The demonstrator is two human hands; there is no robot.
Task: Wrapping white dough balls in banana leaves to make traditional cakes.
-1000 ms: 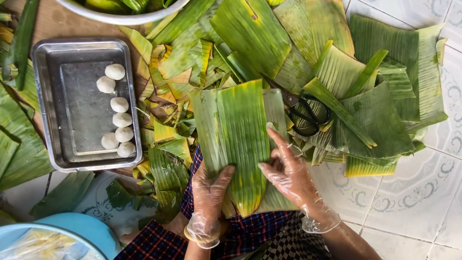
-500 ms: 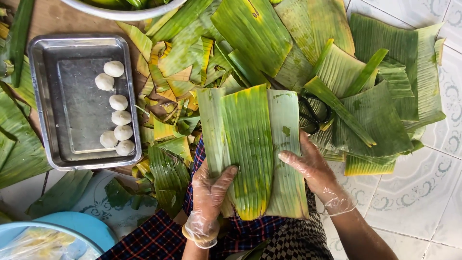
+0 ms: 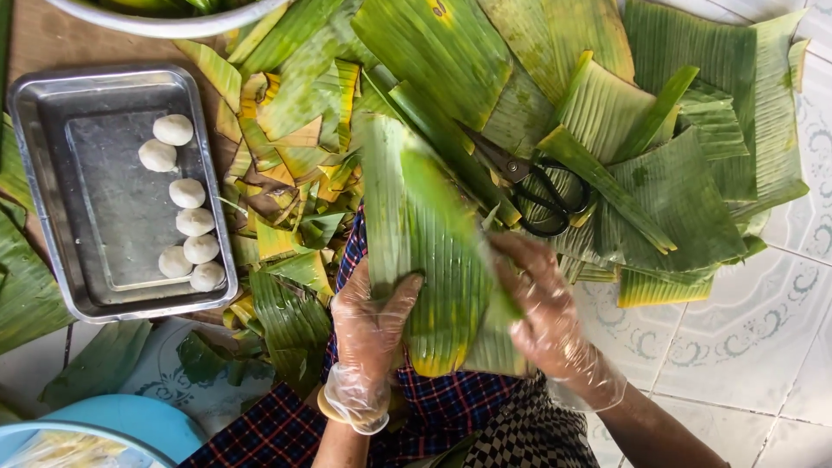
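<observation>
Item one: my left hand (image 3: 368,325), in a thin clear glove, lies on the lower left of the banana leaf strips (image 3: 433,251), thumb stretched across the leaf face, fingers closed about its left edge.

Item two: my right hand (image 3: 542,303), gloved the same, lies on the lower right of those strips, fingers spread flat and pressing the leaf. Whether the fingers curl under the edge I cannot tell.

Item three: the banana leaf strips, long, green with yellowing ends, run from between my two hands away over my lap, resting on the checked cloth (image 3: 433,412) across my knees.

Item four: black-handled scissors (image 3: 542,186), lying on the leaf heap just beyond my right hand, apart from it.

Item five: a heap of cut banana leaves (image 3: 676,173), spread over the tiled floor (image 3: 745,347) ahead and to the right.

Item six: a metal tray (image 3: 52,199), to the left and well apart from my left hand, holding six white dough balls (image 3: 186,192) in a loose column.

Item seven: leaf trimmings (image 3: 286,182), between the tray and the strips.
</observation>
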